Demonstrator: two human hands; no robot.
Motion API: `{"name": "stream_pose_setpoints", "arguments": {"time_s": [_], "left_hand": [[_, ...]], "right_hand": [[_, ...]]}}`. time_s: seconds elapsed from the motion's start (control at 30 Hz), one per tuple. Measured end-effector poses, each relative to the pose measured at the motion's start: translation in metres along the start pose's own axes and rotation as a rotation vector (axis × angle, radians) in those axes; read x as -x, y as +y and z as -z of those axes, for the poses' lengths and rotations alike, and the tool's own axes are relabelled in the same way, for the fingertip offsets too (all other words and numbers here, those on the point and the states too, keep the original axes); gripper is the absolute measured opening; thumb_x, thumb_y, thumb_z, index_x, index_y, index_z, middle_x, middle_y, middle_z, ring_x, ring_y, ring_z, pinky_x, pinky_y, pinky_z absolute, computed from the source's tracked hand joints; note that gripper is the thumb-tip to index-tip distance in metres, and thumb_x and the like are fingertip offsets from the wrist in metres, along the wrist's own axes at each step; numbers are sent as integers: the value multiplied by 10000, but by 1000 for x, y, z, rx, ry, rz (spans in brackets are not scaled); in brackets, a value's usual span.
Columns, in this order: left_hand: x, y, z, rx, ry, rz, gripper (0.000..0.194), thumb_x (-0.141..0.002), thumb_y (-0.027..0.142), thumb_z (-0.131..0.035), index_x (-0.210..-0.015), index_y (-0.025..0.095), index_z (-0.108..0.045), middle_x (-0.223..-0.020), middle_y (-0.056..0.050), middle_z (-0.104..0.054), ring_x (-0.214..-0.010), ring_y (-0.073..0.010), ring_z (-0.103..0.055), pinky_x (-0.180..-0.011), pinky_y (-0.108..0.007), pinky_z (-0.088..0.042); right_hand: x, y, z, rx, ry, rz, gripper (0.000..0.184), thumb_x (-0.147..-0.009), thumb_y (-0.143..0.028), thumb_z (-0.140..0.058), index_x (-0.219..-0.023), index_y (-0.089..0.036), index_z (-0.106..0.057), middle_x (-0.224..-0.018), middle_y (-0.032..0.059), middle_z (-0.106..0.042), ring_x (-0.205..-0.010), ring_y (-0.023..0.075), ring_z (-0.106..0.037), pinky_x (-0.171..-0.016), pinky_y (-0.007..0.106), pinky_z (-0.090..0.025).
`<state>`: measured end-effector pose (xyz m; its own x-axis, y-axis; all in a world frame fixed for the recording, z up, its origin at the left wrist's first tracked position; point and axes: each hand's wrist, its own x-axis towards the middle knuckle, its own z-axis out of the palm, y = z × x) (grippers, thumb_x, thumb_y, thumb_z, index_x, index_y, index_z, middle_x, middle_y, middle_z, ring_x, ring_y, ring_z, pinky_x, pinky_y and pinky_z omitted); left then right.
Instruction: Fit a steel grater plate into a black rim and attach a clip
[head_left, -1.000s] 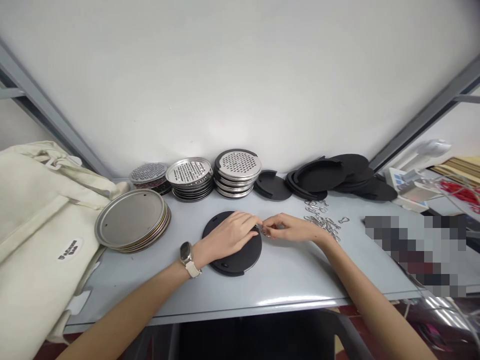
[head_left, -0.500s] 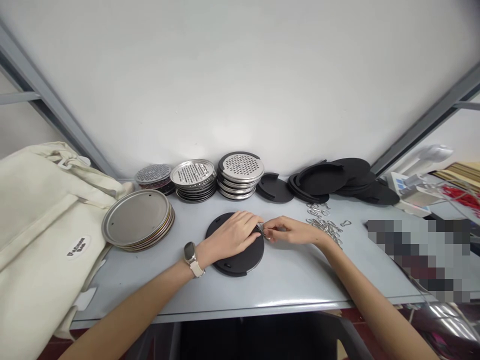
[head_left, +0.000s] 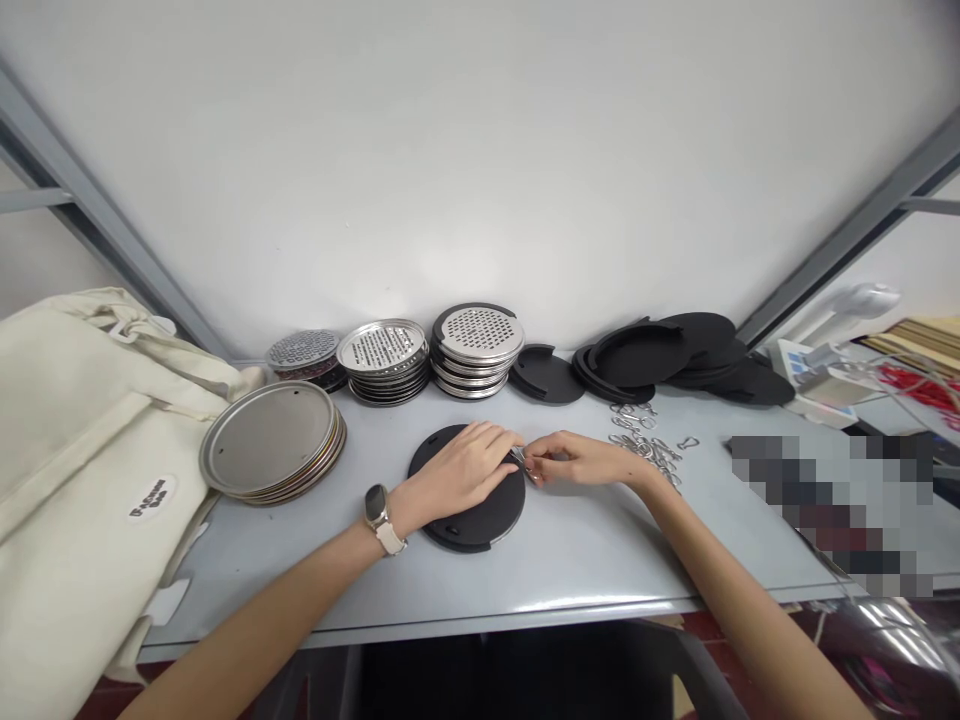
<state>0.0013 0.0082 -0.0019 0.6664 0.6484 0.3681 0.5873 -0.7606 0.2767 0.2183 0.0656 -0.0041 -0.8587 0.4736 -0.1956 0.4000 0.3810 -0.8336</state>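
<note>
A black round disc lies flat on the grey table in front of me. My left hand, with a watch on the wrist, rests on the disc, its fingers curled at the disc's right edge. My right hand meets it there, pinching a small metal clip against that edge. Both hands' fingertips touch at the clip.
Along the wall stand stacks of perforated metal discs, a stack of plain metal plates at left, and heaps of black discs at right. Loose metal clips lie right of my hands. A cream cloth bag fills the left.
Both hands stay at the disc's right edge with the clip; only the view shifts slightly.
</note>
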Motion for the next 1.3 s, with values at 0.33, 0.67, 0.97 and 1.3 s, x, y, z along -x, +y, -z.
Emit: {"name": "stream_pose_setpoints", "arguments": {"time_s": [0.33,0.67,0.97,1.3], "left_hand": [[-1,0,1,48,-3,-12,179,-933,180,-424,-1100,161,-486,-1010,-70,-576,-965,-206,-542,-868,-368,-442],[0,1,2,56,-12,-22,168,-936,169,-411,-1080,168,-499,-992,-63,-580,-934,-191,-544,-856,-358,-443],[-1,1,2,59,-32,-24,179,-935,152,-408,-1088,162,-500,-991,-62,-575,-947,-192,-531,-874,-356,-436],[0,2,2,62,-17,-21,173,-936,163,-412,-1084,169,-502,-1002,-60,-574,-960,-189,-533,-877,-354,-443]], "right_hand": [[0,0,0,-52,13,-20,182,-849,-266,-422,-786,-157,-553,-787,16,-593,-742,131,-532,-715,249,-430],[0,-2,-1,-52,9,-44,237,-875,-338,-417,-811,-158,-556,-813,27,-598,-772,141,-546,-731,255,-435],[0,-3,-2,-18,17,-47,276,-878,-375,-409,-816,-151,-559,-795,26,-584,-745,136,-530,-705,250,-426],[0,-6,-2,-26,3,-26,244,-875,-339,-396,-784,-159,-533,-771,16,-556,-721,126,-501,-692,251,-414]]}}
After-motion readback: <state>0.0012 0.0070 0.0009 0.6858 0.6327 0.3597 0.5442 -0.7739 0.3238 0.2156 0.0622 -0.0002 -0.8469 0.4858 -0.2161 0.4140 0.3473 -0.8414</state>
